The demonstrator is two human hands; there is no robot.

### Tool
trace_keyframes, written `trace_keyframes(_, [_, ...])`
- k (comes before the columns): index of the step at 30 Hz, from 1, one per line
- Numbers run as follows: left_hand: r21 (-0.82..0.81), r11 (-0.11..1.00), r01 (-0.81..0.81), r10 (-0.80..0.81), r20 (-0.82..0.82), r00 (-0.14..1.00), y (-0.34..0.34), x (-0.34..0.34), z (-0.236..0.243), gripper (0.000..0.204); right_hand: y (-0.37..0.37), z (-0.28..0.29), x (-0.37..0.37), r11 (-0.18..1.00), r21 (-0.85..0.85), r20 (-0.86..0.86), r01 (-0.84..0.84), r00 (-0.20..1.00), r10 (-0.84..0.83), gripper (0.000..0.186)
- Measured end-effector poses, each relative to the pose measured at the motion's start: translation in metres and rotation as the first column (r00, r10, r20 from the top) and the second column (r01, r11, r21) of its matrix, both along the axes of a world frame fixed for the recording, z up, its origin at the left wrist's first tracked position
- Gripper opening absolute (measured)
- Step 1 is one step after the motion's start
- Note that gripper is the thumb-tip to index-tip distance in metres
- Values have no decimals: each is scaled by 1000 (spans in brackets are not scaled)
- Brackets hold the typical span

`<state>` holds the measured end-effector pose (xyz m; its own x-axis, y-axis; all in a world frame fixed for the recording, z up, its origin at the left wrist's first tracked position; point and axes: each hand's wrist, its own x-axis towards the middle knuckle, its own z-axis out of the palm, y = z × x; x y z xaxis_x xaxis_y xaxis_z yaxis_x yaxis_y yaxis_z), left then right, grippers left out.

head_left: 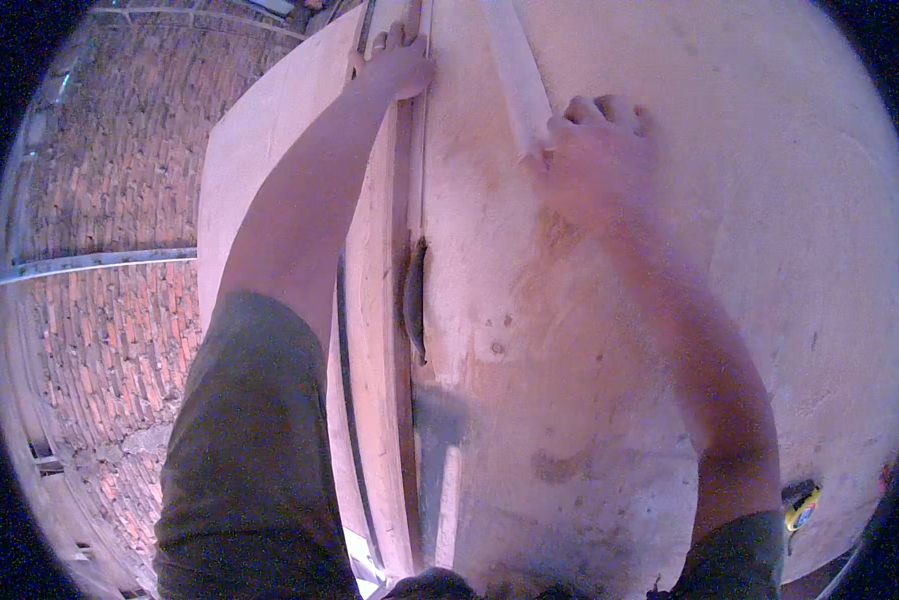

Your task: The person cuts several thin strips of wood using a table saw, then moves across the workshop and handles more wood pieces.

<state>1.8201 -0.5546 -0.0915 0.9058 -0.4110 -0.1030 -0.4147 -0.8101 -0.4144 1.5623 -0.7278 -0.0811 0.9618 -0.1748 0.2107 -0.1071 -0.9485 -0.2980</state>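
The left hand (400, 65) bends its fingers over a long, straight, light-brown wooden rail (385, 420); whether it grips firmly cannot be told. The right hand (602, 155), slightly blurred, appears to pinch the near end of a flat, pale wooden strip (515, 70) lying right of the rail. The step in hand is judged to be handling the strip; shifting it calls for a steady, level hold. Beneath lies a broad, stained, tan wooden board (590, 420). A yellow-and-black tape measure (803, 508) rests lower right; rough, reddish brickwork (120, 340) shows at left.
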Motion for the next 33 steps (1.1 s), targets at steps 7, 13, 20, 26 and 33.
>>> trace_keyframes(7, [-206,975,81,-77,25,997,47,17,-17,89,33,28,21,967,217,-169,135,981,-99,53])
trace_keyframes(13, [-182,979,89,-117,-151,982,20,11,4,89,14,7,22,907,343,-87,244,970,-228,57])
trace_keyframes(20, [-52,986,160,-167,-167,972,15,6,6,58,-2,51,2,906,375,-117,198,979,-165,54])
trace_keyframes(26, [136,943,303,-281,-162,946,6,-9,22,38,-28,58,-12,921,339,-66,189,982,-177,52])
trace_keyframes(33, [-113,981,156,-166,-77,983,24,-27,49,42,-44,42,-41,951,247,-107,187,980,-165,63])
